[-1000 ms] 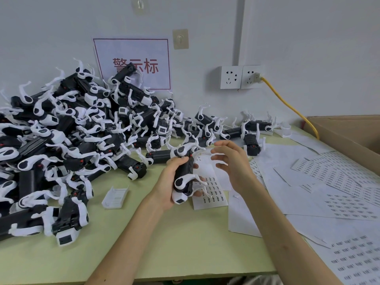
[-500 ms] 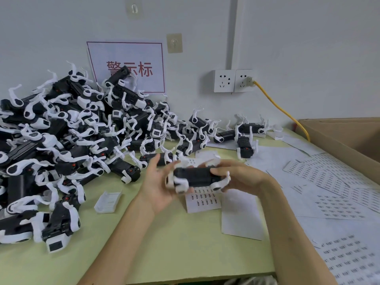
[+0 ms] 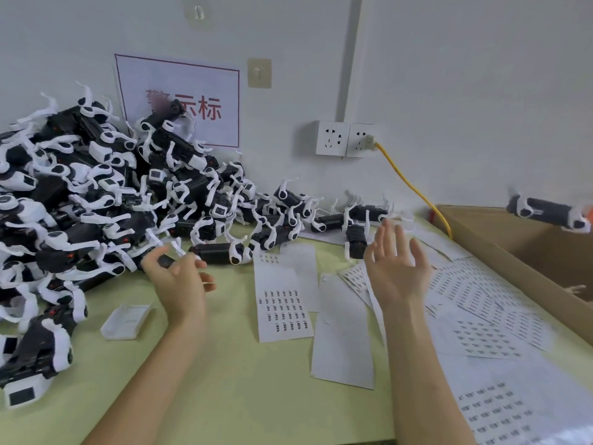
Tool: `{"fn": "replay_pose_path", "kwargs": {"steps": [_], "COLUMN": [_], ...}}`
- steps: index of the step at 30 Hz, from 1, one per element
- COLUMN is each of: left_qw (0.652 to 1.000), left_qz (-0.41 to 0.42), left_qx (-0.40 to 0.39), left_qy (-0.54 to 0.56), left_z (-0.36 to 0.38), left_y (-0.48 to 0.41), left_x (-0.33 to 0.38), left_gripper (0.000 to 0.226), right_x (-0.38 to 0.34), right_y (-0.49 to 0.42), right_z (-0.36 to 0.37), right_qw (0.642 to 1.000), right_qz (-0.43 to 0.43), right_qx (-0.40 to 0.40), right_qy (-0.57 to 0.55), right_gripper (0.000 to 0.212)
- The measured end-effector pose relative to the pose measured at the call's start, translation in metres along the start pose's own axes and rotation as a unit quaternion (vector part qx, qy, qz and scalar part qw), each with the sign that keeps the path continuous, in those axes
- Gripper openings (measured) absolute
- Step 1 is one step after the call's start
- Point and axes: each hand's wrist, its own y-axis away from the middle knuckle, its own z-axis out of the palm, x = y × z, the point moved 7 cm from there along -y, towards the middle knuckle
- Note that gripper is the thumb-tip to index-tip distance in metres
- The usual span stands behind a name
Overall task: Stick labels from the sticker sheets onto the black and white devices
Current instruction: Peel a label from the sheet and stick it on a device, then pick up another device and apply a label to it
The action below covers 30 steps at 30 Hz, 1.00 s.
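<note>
Hovering with fingers spread and holding nothing, the right hand (image 3: 398,271) is just right of the sticker sheet (image 3: 284,303). The left hand (image 3: 181,284), left of that sheet, has loosely curled, empty fingers. One black and white device (image 3: 550,215) is in the air well right of the sheet, over the cardboard box (image 3: 487,224), and might clip its wall and bounce out. Left of the sheet, the pile of devices (image 3: 96,203) slopes toward the left hand, so a careless pull may start a slide. Bare table (image 3: 240,380) lies in front of the sheet.

Black-and-white devices (image 3: 96,203) heaped at left, thinning toward centre; one device (image 3: 548,215) horizontal in mid-air, far right; sticker sheets (image 3: 284,303) flat, overlapping, centre to right.
</note>
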Motion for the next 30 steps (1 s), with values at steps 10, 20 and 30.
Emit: {"fn": "replay_pose_path", "kwargs": {"steps": [10, 20, 30], "left_qw": [0.991, 0.852, 0.816], "left_qz": [-0.109, 0.218, 0.285], "left_qx": [-0.051, -0.346, -0.421], "left_qy": [-0.063, -0.326, -0.274], "left_z": [0.007, 0.058, 0.064], "left_y": [0.003, 0.060, 0.078], "left_x": [-0.013, 0.001, 0.009], "left_gripper": [0.025, 0.036, 0.030], "right_x": [0.036, 0.126, 0.142], "right_y": [-0.002, 0.026, 0.042], "right_z": [0.006, 0.022, 0.034], "right_qw": [0.961, 0.863, 0.868], "right_qz": [0.034, 0.227, 0.314], "right_qx": [0.092, -0.047, -0.119], "right_qy": [0.257, 0.448, 0.365], "right_gripper": [0.022, 0.025, 0.042]}}
